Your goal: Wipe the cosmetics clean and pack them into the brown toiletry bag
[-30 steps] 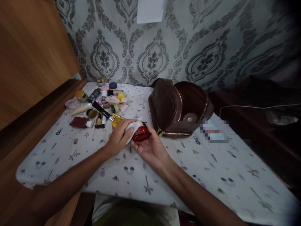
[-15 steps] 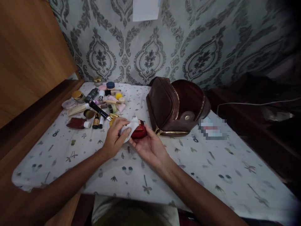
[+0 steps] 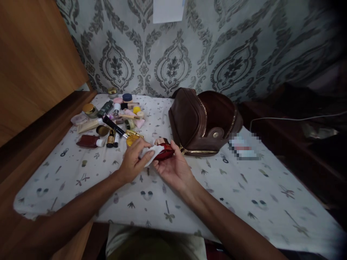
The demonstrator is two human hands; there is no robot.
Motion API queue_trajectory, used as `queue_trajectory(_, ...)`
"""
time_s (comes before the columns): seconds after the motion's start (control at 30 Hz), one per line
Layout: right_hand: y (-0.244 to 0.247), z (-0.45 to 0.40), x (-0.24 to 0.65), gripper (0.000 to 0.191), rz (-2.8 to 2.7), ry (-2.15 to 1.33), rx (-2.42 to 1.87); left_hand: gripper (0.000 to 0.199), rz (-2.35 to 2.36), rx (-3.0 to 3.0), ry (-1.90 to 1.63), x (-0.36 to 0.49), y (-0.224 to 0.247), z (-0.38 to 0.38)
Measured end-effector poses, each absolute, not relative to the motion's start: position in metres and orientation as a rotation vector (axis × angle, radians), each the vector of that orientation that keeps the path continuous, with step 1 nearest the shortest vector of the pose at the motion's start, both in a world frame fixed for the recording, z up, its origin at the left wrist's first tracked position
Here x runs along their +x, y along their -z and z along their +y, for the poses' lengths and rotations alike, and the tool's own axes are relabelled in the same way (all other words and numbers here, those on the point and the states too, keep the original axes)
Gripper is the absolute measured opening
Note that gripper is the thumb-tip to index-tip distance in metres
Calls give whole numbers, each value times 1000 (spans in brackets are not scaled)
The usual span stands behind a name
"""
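My left hand (image 3: pixel 135 160) pinches a white wipe (image 3: pixel 150 154), which is pressed against the left side of a dark red, glossy bottle (image 3: pixel 164 152). My right hand (image 3: pixel 175 167) grips that bottle from its right end, thumb on top and fingers underneath. The bottle is held tilted above the tabletop, its left part covered by the wipe. Just behind my left hand lie a yellow-lidded round jar (image 3: pixel 132 140) and a black makeup brush (image 3: pixel 115 126).
An unzipped brown leather bag (image 3: pixel 189 122) stands right of my hands, near the wall. At the left are several cosmetics, among them a gold-lidded jar (image 3: pixel 90 110), a cream tube (image 3: pixel 88 126) and a reddish-brown bottle (image 3: pixel 88 141). A blurred packet (image 3: pixel 245 146) lies right of the bag.
The red bottle and my right hand have shifted slightly right and turned. My left hand with the wipe has also moved a little right, uncovering more of the yellow-lidded jar.
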State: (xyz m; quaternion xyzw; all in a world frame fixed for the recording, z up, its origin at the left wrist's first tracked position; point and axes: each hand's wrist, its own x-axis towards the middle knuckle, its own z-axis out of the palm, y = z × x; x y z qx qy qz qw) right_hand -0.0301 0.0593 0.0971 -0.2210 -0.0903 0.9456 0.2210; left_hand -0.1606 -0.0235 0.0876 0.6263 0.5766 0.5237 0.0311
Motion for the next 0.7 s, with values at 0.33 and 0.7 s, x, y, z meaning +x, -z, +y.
queue_trajectory(0.33,-91,54,-33,17,-294,-2633,-572,10,1927,1693,-1633,-168,-84,-22)
queue_trajectory(0.7,-94,56,-34,27,-341,-2639,-683,12,1909,1625,-1583,-167,-86,-22)
